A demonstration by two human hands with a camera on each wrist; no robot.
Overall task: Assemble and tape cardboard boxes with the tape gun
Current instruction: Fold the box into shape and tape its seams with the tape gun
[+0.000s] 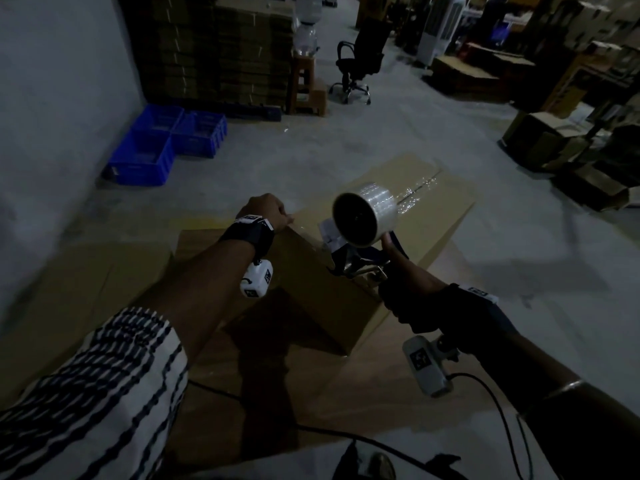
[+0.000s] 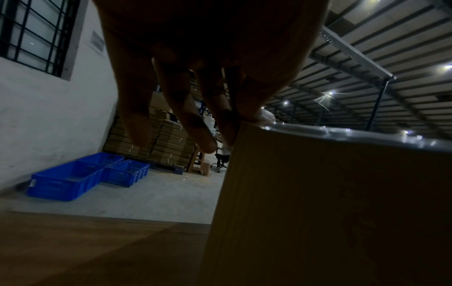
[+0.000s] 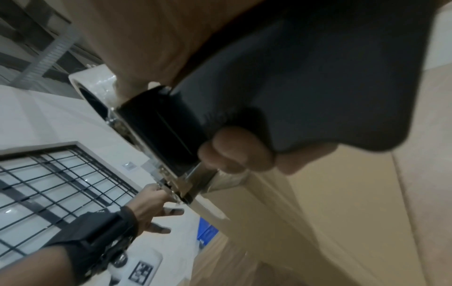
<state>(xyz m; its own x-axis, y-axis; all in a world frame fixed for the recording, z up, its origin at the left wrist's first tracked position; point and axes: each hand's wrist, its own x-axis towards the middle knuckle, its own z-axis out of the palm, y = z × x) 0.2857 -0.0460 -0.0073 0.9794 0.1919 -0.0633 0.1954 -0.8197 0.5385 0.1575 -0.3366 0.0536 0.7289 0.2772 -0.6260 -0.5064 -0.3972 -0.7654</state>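
Mid-frame on the floor, our box (image 1: 346, 271) has its top seam taped; our right hand (image 1: 408, 299) grips the tape gun (image 1: 360, 220) at the near edge, left hand (image 1: 266, 209) fingers (image 2: 195, 123) loosely spread, thumb pressing the corner; next, we judge, cutting the tape.

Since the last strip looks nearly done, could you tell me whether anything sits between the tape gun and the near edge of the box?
Nothing visible does. The right hand grips the tape gun at the box edge; the left hand is off to the side at the corner.
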